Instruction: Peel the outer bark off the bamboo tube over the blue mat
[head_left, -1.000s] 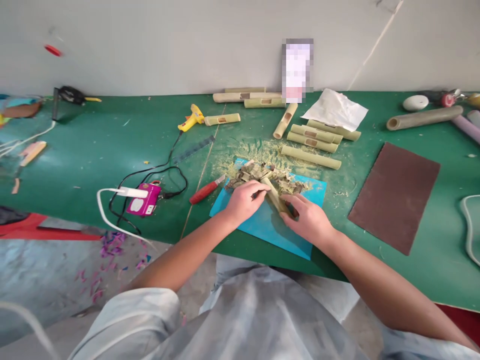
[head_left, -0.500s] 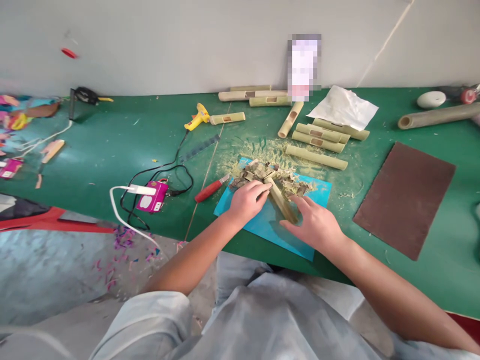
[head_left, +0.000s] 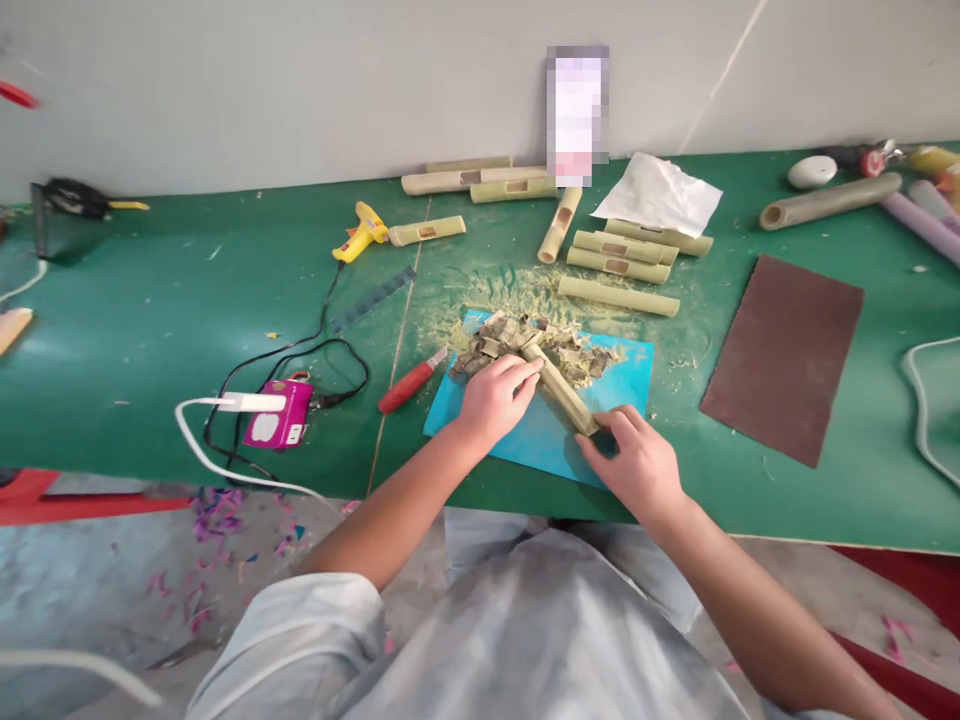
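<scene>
A pale bamboo piece (head_left: 562,387) lies slanted over a blue sheet (head_left: 626,372), with wood scraps (head_left: 487,343) heaped around its far end. My left hand (head_left: 496,400) is closed on that far end, fingertips on top of the bamboo. At the near end, my right hand (head_left: 634,458) has its thumb and index finger pinched on the bamboo. A red-handled knife (head_left: 409,387) rests on the table to the left of the sheet.
Several bamboo tubes (head_left: 619,297) lie behind the sheet, some under white paper (head_left: 660,195). A yellow glue gun (head_left: 361,235) and a magenta power box (head_left: 279,414) stand left. Brown sandpaper (head_left: 784,360) lies right, on the green table (head_left: 750,505). A pixelated upright object (head_left: 577,115) leans against the wall.
My right hand has moved from hovering beside the bamboo to its near end and closed on it. My left hand stays at the far end. The view has shifted to the right.
</scene>
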